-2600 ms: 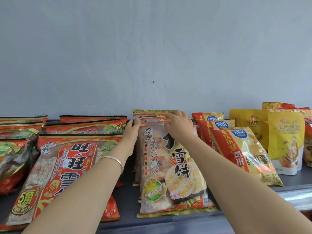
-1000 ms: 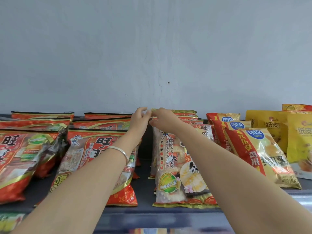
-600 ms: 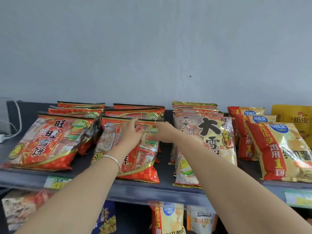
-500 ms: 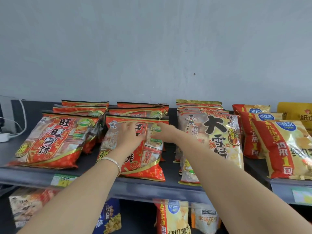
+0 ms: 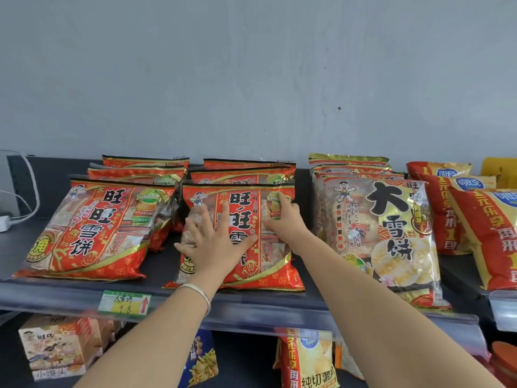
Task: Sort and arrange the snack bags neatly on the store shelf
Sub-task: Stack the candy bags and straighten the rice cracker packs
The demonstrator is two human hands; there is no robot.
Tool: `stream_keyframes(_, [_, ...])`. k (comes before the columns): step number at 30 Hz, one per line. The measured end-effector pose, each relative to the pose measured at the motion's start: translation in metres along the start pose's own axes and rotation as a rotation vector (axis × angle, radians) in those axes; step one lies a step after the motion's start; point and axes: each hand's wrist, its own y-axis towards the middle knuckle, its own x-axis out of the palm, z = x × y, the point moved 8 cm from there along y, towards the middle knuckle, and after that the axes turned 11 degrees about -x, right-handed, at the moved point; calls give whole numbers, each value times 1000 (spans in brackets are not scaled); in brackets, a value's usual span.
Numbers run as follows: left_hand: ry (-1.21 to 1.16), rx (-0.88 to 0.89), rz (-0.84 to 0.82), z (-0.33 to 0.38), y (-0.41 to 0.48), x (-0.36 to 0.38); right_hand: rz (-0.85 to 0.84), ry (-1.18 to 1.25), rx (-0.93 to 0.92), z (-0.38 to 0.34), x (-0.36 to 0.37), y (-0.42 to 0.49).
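— Spreading wide, fingers [image 5: 208, 222] of the left hand [image 5: 215, 247] lie flat on the front red snack bag [image 5: 243, 203].
— And the right hand [image 5: 282, 219]?
— On its upper right corner; whether those fingers hook the edge, I cannot tell.
— Where's the bag?
— Fronting the middle stack on the shelf [image 5: 251, 309], between another red stack [image 5: 92, 228] and gold bags [image 5: 386, 228].

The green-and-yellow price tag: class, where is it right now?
Head view, lower left: the price tag sits on the shelf's front rail, below the leftmost red rice-cracker bag, left of the silver bracelet.
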Motion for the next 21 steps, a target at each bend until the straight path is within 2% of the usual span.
stream_keyframes(7, [47, 52, -3, 4, -2, 5, -32, -233, 77, 8, -11, -2])
stream_keyframes(12, [75, 97, -57, 5, 1, 1, 5, -541, -72, -23, -16, -7])
stream_keyframes(18, [-75, 185, 75, 6, 7, -35, -19, -668, -185, -47, -3, -3])
stream_keyframes(21, [-96, 186, 72, 0, 22, -46, -24, -715, -214, -59, 8, 5])
